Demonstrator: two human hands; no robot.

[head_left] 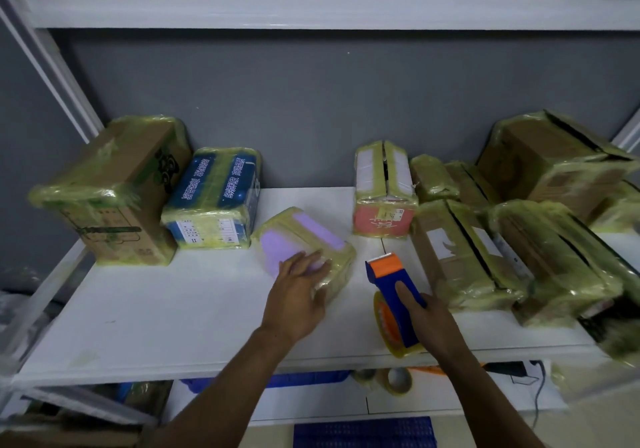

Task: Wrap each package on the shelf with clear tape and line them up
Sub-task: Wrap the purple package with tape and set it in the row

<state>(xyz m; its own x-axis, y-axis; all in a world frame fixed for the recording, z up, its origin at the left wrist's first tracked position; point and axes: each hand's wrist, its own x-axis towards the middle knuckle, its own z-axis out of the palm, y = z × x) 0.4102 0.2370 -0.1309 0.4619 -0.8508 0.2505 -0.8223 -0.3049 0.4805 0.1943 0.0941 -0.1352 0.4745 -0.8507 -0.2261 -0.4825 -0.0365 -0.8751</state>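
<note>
Though hardly legible, white Chinese lettering on the blue package (214,201).

The left hand (298,295) covers the near end of the lilac package (311,236). The right hand (429,319) hides part of the tape dispenser (384,271). The right edge cuts off the brown boxes (554,163).

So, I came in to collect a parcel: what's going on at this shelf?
A person is taping packages on the white shelf. Their left hand rests flat on a purple package lying askew in the middle, already wrapped in tape. Their right hand grips a blue and orange tape dispenser beside it. A cardboard box and a blue package stand wrapped on the left; more wrapped boxes crowd the right.
</note>
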